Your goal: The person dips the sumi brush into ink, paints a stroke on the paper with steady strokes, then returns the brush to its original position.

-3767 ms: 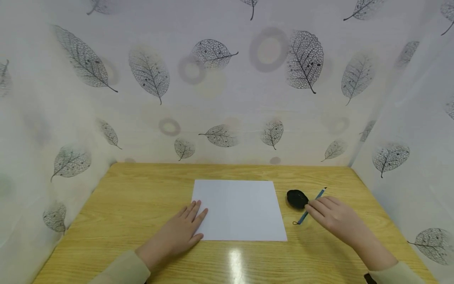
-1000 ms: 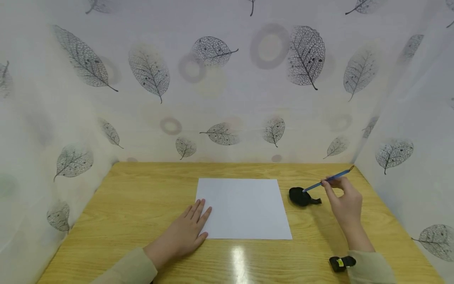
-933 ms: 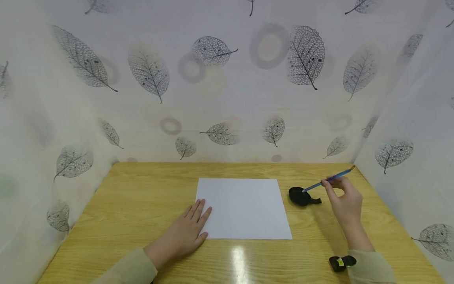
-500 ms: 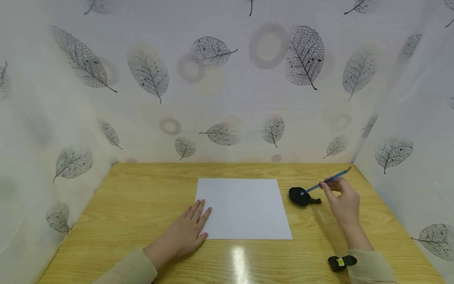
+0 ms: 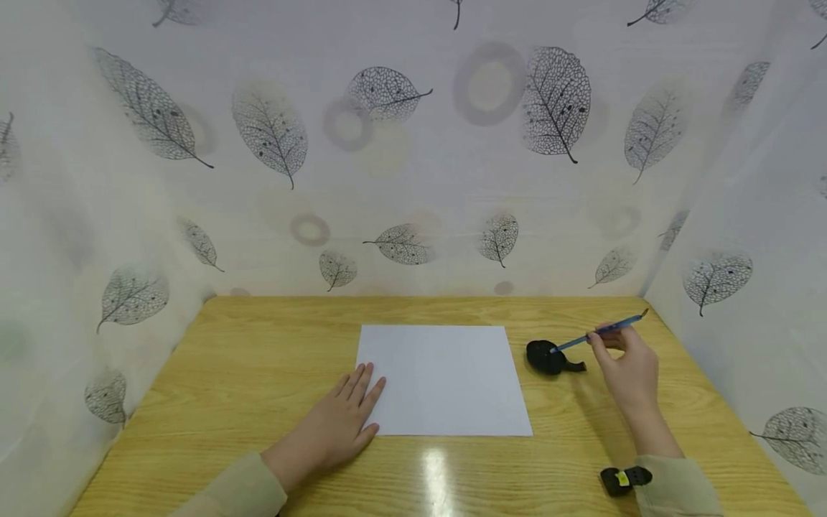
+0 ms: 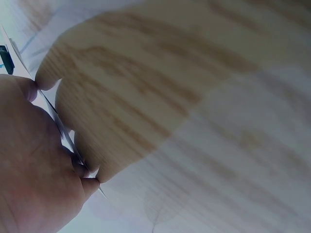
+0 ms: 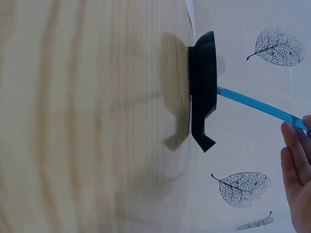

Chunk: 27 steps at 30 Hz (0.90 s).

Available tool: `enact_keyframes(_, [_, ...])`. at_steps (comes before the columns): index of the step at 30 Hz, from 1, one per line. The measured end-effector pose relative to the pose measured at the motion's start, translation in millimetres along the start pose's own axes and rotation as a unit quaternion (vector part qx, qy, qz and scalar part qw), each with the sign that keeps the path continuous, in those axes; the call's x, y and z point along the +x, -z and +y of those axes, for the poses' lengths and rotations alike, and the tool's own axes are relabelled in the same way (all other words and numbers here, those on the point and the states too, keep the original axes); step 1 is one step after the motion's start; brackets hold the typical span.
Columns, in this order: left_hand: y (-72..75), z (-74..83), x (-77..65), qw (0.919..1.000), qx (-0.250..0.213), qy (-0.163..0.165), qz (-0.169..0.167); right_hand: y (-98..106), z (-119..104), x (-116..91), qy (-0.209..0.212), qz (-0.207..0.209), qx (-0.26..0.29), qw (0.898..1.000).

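Observation:
A white sheet of paper point(image 5: 452, 380) lies on the wooden table. My left hand point(image 5: 339, 420) rests on the paper's left edge with fingers spread. To the right of the sheet is a small black dish point(image 5: 541, 357) with a short handle. My right hand point(image 5: 632, 373) pinches a slim blue brush point(image 5: 571, 342), slanted, its looped end up and to the right. The brush's lower end reaches into the dish, so its tip is hidden by the rim in the right wrist view, where the blue handle point(image 7: 257, 104) shows above the dish point(image 7: 204, 82).
The wood-grain table point(image 5: 258, 345) is enclosed at the back and both sides by a pale leaf-patterned curtain point(image 5: 413, 179). A black device with a yellow label point(image 5: 620, 480) sits at my right wrist. Light glares off the table's front.
Earlier the brush lay beside the dish under my right hand; now it is lifted, turned, with its lower end in the dish. Over the last second it shifts only slightly. My left hand stays put.

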<state>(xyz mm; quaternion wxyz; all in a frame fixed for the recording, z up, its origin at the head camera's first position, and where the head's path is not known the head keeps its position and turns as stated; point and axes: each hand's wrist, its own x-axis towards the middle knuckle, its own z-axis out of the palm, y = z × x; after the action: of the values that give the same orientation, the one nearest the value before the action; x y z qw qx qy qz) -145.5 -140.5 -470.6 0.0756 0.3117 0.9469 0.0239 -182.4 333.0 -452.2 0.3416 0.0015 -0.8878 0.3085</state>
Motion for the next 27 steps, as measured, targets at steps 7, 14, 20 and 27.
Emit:
enact_keyframes(7, [2.8, 1.5, -0.9, 1.0000, 0.001, 0.002, -0.002, 6, -5, 0, 0.009, 0.004, 0.010, 1.000])
enact_keyframes(14, [4.7, 2.5, -1.7, 1.0000, 0.004, 0.000, -0.003, 16, -6, 0, 0.011, 0.035, 0.031, 0.999])
enact_keyframes(20, [4.6, 2.5, -1.4, 1.0000, 0.000, -0.001, 0.000, 22, -4, -4, 0.008, 0.038, 0.043, 0.998])
enact_keyframes(27, [3.1, 1.8, -1.1, 1.0000, 0.005, -0.005, 0.006, 28, -3, -6, 0.001, 0.041, 0.039, 0.998])
